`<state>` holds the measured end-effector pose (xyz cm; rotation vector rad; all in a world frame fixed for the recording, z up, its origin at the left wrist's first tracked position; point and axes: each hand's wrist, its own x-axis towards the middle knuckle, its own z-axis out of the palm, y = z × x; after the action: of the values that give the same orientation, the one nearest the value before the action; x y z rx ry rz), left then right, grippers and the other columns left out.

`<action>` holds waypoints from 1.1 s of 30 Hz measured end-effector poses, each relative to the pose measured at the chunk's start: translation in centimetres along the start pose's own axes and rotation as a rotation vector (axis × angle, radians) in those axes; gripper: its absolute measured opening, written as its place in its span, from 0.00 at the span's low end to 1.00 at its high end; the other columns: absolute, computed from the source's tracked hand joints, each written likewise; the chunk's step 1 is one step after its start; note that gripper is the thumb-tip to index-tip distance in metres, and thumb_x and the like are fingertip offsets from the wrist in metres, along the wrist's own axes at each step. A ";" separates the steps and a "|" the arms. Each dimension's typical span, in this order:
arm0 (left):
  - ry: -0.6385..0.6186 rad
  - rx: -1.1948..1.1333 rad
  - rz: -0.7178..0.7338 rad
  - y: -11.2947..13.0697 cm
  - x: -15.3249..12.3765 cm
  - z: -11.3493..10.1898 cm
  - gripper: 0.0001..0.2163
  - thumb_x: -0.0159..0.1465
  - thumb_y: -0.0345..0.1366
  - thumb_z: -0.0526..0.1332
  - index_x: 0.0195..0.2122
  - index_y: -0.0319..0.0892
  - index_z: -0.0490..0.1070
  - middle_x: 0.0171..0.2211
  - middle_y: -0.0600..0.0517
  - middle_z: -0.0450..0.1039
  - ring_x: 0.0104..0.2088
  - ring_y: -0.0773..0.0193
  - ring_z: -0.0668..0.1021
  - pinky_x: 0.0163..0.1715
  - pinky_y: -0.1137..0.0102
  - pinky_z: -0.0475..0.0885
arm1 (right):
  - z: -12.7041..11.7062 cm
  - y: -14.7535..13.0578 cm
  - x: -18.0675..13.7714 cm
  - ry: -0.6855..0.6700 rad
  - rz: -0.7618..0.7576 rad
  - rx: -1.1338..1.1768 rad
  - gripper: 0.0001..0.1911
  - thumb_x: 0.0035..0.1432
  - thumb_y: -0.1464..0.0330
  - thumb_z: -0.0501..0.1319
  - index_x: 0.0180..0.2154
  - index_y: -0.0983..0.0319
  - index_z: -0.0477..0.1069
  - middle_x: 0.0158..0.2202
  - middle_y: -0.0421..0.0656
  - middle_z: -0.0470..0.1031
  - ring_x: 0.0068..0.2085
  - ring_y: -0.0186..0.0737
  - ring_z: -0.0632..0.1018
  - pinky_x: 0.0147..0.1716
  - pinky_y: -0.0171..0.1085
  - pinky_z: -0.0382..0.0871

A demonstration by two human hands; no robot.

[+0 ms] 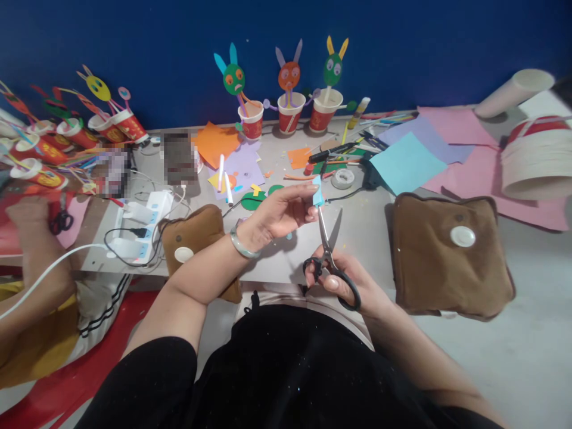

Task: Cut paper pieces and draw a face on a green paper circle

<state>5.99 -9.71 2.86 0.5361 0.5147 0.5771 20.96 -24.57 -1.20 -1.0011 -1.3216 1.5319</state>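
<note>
small light-blue paper piece [317,193], upright, black-handled scissors [328,256], spread open, just below it

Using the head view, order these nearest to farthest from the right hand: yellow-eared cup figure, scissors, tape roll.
1. Scissors: in the right hand's grip, tips toward the blue paper piece.
2. Tape roll: on the desk, beyond the hand.
3. Yellow-eared cup figure: farther back, by the blue wall.

soft, even light, faint shadows on the table [369,229], wide-angle bending, blurred edges, pixelated patches
</note>
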 end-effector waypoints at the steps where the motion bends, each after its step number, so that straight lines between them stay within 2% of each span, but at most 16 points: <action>1: 0.001 0.002 0.001 0.0 0.0 0.1 0.10 0.64 0.30 0.69 0.26 0.41 0.72 0.23 0.57 0.70 0.22 0.73 0.71 0.25 0.74 0.66 | 0.0 0.0 0.0 0.001 0.002 0.001 0.29 0.61 0.40 0.71 0.37 0.60 0.73 0.30 0.41 0.78 0.28 0.33 0.69 0.28 0.35 0.62; 11: 0.022 0.016 0.003 -0.1 -0.1 0.4 0.12 0.67 0.28 0.64 0.25 0.41 0.71 0.22 0.56 0.69 0.21 0.72 0.71 0.25 0.74 0.66 | -0.2 0.7 0.3 -0.004 -0.008 -0.016 0.29 0.61 0.39 0.70 0.37 0.59 0.74 0.30 0.42 0.78 0.27 0.34 0.69 0.28 0.35 0.63; 19: 0.028 -0.011 -0.002 0.0 -0.1 0.0 0.11 0.67 0.29 0.66 0.26 0.41 0.71 0.23 0.57 0.70 0.23 0.72 0.72 0.27 0.74 0.68 | -0.2 0.0 0.2 0.071 0.028 0.004 0.32 0.58 0.36 0.69 0.36 0.59 0.73 0.29 0.42 0.78 0.26 0.35 0.72 0.25 0.35 0.66; 22: 0.024 -0.008 -0.002 0.0 0.0 0.0 0.13 0.66 0.30 0.69 0.25 0.41 0.70 0.23 0.57 0.69 0.23 0.72 0.71 0.27 0.74 0.67 | 0.0 -0.3 0.2 0.185 0.000 0.013 0.32 0.54 0.38 0.74 0.34 0.58 0.71 0.26 0.41 0.77 0.25 0.36 0.73 0.23 0.36 0.66; 26: 0.023 0.002 -0.001 -0.1 0.1 0.0 0.12 0.65 0.30 0.70 0.26 0.41 0.71 0.23 0.57 0.69 0.22 0.72 0.70 0.27 0.73 0.66 | 0.2 -0.8 0.9 0.462 -0.117 -0.033 0.30 0.48 0.49 0.83 0.32 0.56 0.67 0.26 0.38 0.79 0.24 0.35 0.74 0.23 0.36 0.69; 30: 0.029 0.038 0.005 -0.4 0.1 -0.1 0.13 0.65 0.31 0.71 0.25 0.41 0.71 0.23 0.57 0.70 0.23 0.72 0.71 0.30 0.72 0.68 | 0.0 -1.2 3.0 0.714 -0.327 -0.156 0.27 0.49 0.57 0.84 0.35 0.55 0.68 0.32 0.38 0.84 0.29 0.40 0.81 0.31 0.41 0.78; 33: 0.024 0.059 0.002 -0.6 0.1 -0.1 0.13 0.64 0.31 0.72 0.24 0.40 0.72 0.23 0.56 0.70 0.24 0.72 0.72 0.31 0.71 0.69 | -0.2 -1.4 4.7 0.752 -0.456 -0.152 0.26 0.50 0.61 0.84 0.38 0.54 0.68 0.34 0.37 0.85 0.34 0.43 0.86 0.38 0.43 0.82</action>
<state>6.26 -10.01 2.39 0.5864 0.5557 0.5727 19.83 -19.97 0.03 -1.1195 -1.0199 0.6146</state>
